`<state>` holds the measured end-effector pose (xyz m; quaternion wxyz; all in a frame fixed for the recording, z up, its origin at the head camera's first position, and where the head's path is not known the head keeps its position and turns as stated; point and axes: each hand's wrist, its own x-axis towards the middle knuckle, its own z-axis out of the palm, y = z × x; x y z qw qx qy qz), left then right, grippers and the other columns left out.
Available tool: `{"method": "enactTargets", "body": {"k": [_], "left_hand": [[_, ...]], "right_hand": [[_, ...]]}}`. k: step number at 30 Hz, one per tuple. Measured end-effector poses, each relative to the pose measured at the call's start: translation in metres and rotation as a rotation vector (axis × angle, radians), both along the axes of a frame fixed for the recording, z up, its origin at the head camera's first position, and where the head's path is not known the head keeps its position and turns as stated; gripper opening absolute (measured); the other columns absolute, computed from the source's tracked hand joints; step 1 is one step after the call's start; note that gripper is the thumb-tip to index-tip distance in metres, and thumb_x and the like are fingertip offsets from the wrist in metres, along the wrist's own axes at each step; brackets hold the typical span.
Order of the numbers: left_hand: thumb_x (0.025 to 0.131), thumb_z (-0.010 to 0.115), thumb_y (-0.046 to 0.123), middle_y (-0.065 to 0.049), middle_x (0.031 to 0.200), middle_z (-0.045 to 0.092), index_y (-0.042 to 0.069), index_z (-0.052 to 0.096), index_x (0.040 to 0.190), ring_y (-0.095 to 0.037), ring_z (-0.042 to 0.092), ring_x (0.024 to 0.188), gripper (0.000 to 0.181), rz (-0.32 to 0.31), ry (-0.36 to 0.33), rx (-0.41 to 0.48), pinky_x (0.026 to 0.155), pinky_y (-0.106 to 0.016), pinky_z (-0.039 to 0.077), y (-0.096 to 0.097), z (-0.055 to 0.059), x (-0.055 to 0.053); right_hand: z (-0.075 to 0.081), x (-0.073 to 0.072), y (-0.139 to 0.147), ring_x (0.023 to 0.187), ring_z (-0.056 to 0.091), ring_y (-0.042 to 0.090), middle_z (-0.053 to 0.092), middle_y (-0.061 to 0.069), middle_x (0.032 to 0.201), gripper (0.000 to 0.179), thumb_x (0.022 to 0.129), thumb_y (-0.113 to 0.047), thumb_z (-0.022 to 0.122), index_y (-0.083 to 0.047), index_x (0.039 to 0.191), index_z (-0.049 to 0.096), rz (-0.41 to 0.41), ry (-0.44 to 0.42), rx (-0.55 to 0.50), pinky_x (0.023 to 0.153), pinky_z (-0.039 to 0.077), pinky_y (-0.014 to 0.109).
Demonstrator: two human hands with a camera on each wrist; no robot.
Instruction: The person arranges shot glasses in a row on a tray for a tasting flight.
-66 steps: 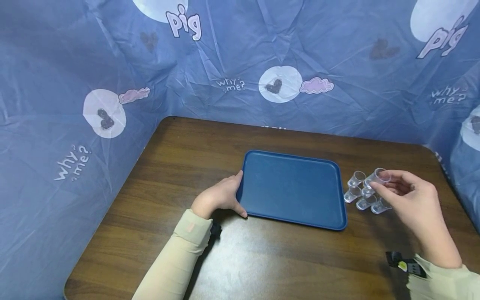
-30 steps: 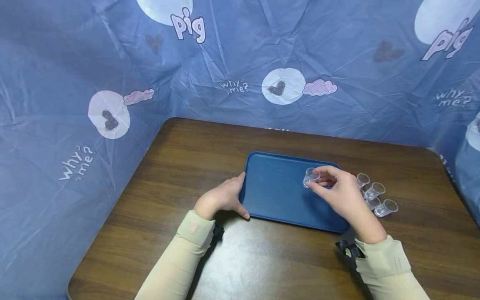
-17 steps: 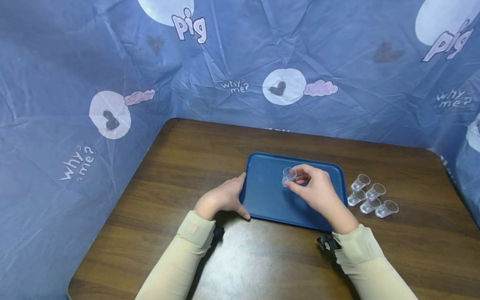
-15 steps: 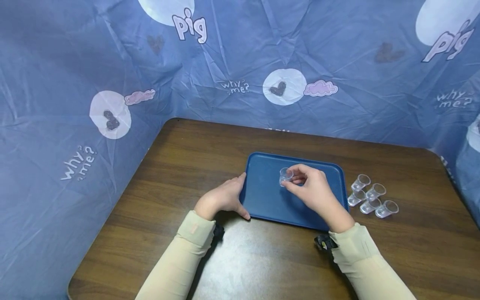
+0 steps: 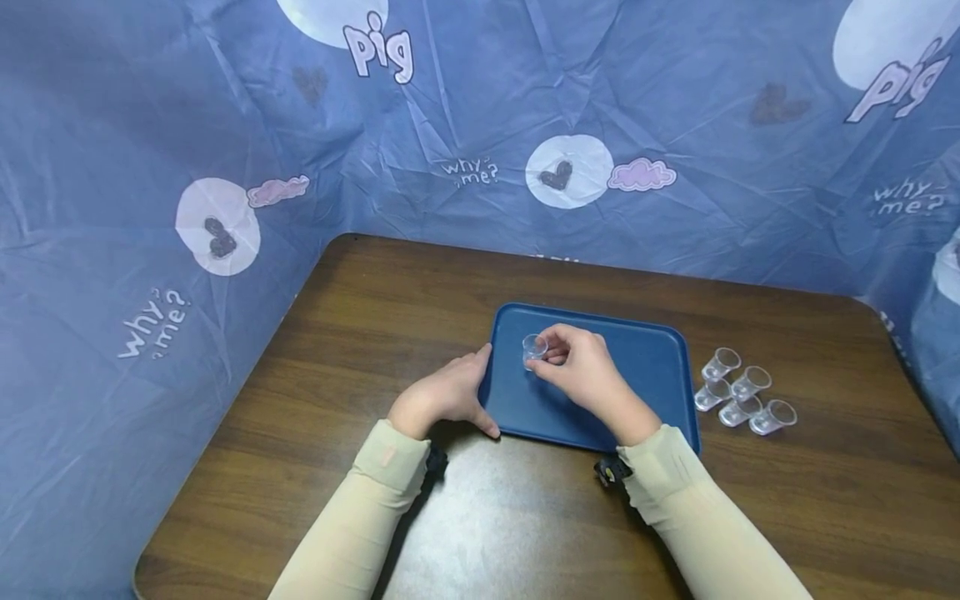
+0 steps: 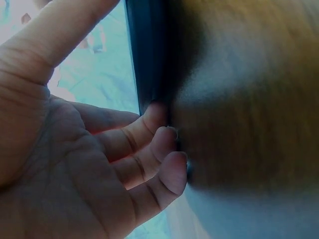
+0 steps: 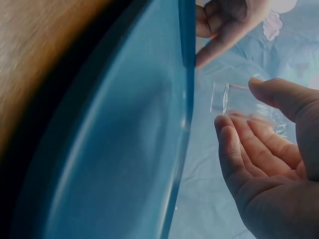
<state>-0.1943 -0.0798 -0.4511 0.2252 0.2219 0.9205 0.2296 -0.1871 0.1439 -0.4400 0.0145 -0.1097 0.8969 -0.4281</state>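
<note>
My right hand (image 5: pixel 583 367) pinches a small clear shot glass (image 5: pixel 533 353) between thumb and fingers, over the left part of the blue tray (image 5: pixel 645 367). In the right wrist view, this shot glass (image 7: pixel 218 98) is clear of the tray surface. At the tray's front left corner is my left hand (image 5: pixel 444 393), thumb and fingers spread. Its fingertips (image 6: pixel 172 172) touch the tray's edge in the left wrist view. Several more clear shot glasses (image 5: pixel 750 383) stand in a close group on the table, just right of the tray.
The brown wooden table (image 5: pixel 360 333) has rounded corners. Behind it and along its sides hangs a blue printed cloth (image 5: pixel 465 108). Black straps with small devices (image 5: pixel 613 470) sit at both wrists.
My right hand has taken one shot glass from the group and carried it leftward over the tray. The left hand has stayed at the tray's corner.
</note>
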Motion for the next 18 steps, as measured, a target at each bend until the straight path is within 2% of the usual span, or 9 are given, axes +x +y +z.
{"method": "enactTargets", "body": {"k": [8,18], "left_hand": [[0.064,0.099,0.039,-0.028,0.157,0.032,-0.010,0.013,0.158,-0.038,0.032,0.144,0.136,-0.013,0.011,0.002,0.117,-0.042,0.026,0.000,-0.001,-0.001],[0.064,0.099,0.039,-0.028,0.157,0.032,-0.010,0.013,0.158,-0.038,0.033,0.144,0.137,-0.017,0.014,0.008,0.117,-0.042,0.027,0.000,-0.001,-0.001]], "right_hand": [[-0.008,-0.009,-0.015,0.088,0.068,0.017,0.070,0.005,0.096,0.023,0.088,-0.017,0.082,-0.007,0.106,0.071,0.004,-0.051,0.013,0.076,0.059,0.035],[-0.017,-0.016,-0.026,0.089,0.069,0.017,0.071,0.005,0.095,0.022,0.088,-0.015,0.082,-0.006,0.105,0.070,-0.014,-0.064,0.015,0.077,0.059,0.035]]}}
